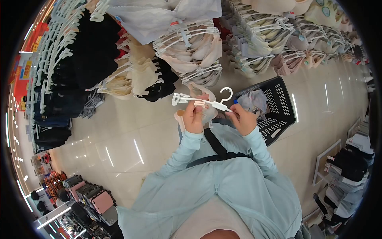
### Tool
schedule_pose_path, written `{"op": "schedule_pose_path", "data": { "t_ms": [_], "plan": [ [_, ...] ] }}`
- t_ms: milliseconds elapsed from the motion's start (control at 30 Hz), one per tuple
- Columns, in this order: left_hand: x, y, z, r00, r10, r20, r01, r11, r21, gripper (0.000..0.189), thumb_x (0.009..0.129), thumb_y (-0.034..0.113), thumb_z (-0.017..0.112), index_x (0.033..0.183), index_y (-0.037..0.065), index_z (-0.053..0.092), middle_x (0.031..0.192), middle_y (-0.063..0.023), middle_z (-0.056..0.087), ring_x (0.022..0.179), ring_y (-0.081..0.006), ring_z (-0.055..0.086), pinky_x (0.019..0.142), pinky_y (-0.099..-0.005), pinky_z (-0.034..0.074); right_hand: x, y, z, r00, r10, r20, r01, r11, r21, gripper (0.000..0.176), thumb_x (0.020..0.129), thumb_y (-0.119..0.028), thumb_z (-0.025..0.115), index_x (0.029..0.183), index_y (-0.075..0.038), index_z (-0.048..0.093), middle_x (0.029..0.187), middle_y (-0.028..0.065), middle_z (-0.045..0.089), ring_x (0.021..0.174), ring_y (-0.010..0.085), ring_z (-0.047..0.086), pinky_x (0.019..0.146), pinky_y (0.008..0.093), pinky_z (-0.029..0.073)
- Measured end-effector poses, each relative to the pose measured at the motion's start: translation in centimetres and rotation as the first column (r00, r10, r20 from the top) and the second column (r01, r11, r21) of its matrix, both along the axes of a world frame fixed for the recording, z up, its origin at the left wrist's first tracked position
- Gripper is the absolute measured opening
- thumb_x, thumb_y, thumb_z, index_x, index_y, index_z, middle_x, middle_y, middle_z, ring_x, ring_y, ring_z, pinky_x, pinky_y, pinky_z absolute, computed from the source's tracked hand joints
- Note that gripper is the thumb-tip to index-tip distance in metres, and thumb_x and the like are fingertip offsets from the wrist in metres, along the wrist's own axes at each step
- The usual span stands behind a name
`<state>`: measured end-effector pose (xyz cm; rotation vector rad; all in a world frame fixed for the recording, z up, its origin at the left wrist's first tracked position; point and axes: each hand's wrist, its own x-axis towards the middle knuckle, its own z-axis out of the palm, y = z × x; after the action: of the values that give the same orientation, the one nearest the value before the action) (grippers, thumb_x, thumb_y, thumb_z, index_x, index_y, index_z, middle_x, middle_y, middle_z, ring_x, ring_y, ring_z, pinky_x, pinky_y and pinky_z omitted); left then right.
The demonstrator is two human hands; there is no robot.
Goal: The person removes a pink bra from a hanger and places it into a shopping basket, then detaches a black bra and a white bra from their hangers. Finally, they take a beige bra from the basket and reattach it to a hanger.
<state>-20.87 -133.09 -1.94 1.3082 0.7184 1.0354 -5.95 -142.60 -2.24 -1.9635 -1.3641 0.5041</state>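
A white plastic clothes hanger [219, 105] with a curved hook and a clip end is held out in front of my waist. My left hand [193, 120] is closed around its clip side, with a small beige strap showing at the thumb. Pinched in the fingers of my right hand [243, 120] is the other arm of the hanger, just beyond the hook. A pale beige bra [209, 113] hangs at the hanger behind my left hand, partly hidden by it. One beige part of it drops beside my left wrist.
A black shopping basket [274, 107] with bagged goods inside is right of my right hand. Racks of hanging bras [189, 44] stand ahead, with dark garments [91, 51] at the left. Folded clothes [350, 167] are at the right, suitcases [101, 202] at lower left. Tiled floor [131, 135] lies between.
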Motion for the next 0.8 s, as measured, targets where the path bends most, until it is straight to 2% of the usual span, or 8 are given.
{"op": "schedule_pose_path", "data": {
  "t_ms": [233,300,367,433,500,567,700,800],
  "plan": [
    [0.5,-0.3,0.7,1.0,-0.023,-0.009,0.023,0.999,0.047,0.024,0.089,0.019,0.044,0.097,-0.001,0.053,0.091,-0.0062,0.057,0.075,-0.0102,0.052,0.067,-0.0215,0.04,0.7,-1.1,2.5,0.978,0.022,-0.208,-0.011,0.999,0.053,0.02,0.079,-0.019,0.057,0.093,-0.005,0.052,0.078,0.0118,0.059,0.068,0.0262,0.059,0.056,0.0301,0.044],
    [0.5,-0.5,1.0,1.0,0.018,-0.022,-0.016,0.996,0.089,0.027,0.089,0.024,0.045,0.094,-0.001,0.054,0.086,-0.0061,0.058,0.072,-0.0106,0.053,0.064,-0.0221,0.041,1.0,-0.9,3.8,0.952,-0.164,-0.257,0.22,0.954,0.206,0.025,0.08,-0.016,0.055,0.102,-0.004,0.051,0.092,0.0138,0.056,0.08,0.0271,0.055,0.064,0.0295,0.043],
    [0.4,-0.8,1.2,0.999,-0.033,-0.042,0.037,0.995,0.09,0.027,0.089,0.024,0.046,0.092,-0.002,0.053,0.084,-0.0061,0.057,0.07,-0.011,0.052,0.063,-0.0226,0.041,1.6,-0.6,5.5,0.964,-0.126,-0.235,0.183,0.953,0.241,0.03,0.079,-0.013,0.055,0.106,-0.003,0.05,0.099,0.0138,0.053,0.085,0.0274,0.052,0.069,0.0292,0.042],
    [0.7,-1.3,1.0,0.998,-0.05,-0.041,0.054,0.992,0.11,0.026,0.088,0.023,0.046,0.092,-0.002,0.053,0.085,-0.006,0.056,0.07,-0.011,0.052,0.063,-0.0228,0.041,1.3,0.4,7.4,0.996,-0.039,-0.084,0.065,0.944,0.325,0.03,0.078,-0.013,0.056,0.106,-0.003,0.05,0.099,0.0138,0.054,0.088,0.0285,0.052,0.072,0.0307,0.042],
    [0.8,-1.7,0.8,0.997,-0.072,-0.037,0.076,0.988,0.133,0.024,0.088,0.022,0.047,0.091,-0.002,0.053,0.085,-0.0059,0.056,0.071,-0.011,0.051,0.064,-0.0231,0.041,0.6,1.6,8.2,0.995,0.044,-0.093,-0.008,0.936,0.352,0.032,0.076,-0.012,0.057,0.106,-0.002,0.05,0.099,0.0141,0.054,0.088,0.0288,0.052,0.074,0.0318,0.042],
    [0.8,-2.1,0.5,0.989,-0.123,-0.077,0.132,0.982,0.136,0.013,0.085,0.006,0.045,0.09,-0.003,0.053,0.088,-0.01,0.055,0.072,-0.0153,0.052,0.067,-0.0244,0.042,-0.5,2.7,8.1,0.973,0.185,-0.138,-0.117,0.911,0.394,0.031,0.077,-0.014,0.057,0.105,-0.002,0.051,0.1,0.0155,0.054,0.09,0.0296,0.052,0.076,0.0327,0.042],
    [0.9,-2.7,0.8,0.987,-0.06,-0.15,0.08,0.988,0.131,0.016,0.08,0.0,0.046,0.094,-0.003,0.054,0.089,-0.0132,0.057,0.077,-0.0208,0.055,0.07,-0.0263,0.043,-2.4,4.7,7.8,0.922,0.271,-0.277,-0.132,0.892,0.432,0.029,0.079,-0.017,0.055,0.104,-0.002,0.051,0.096,0.0162,0.056,0.086,0.0305,0.055,0.072,0.0325,0.043],
    [0.8,-2.9,0.9,0.985,-0.031,-0.171,0.075,0.964,0.254,0.022,0.076,-0.003,0.047,0.097,-0.003,0.054,0.09,-0.0152,0.058,0.08,-0.0242,0.057,0.071,-0.0275,0.043,-2.6,5.2,7.8,0.831,0.324,-0.451,-0.223,0.938,0.264,0.029,0.081,-0.021,0.053,0.103,-0.003,0.051,0.086,0.0156,0.058,0.078,0.0307,0.057,0.068,0.0317,0.044]
  ]
}}
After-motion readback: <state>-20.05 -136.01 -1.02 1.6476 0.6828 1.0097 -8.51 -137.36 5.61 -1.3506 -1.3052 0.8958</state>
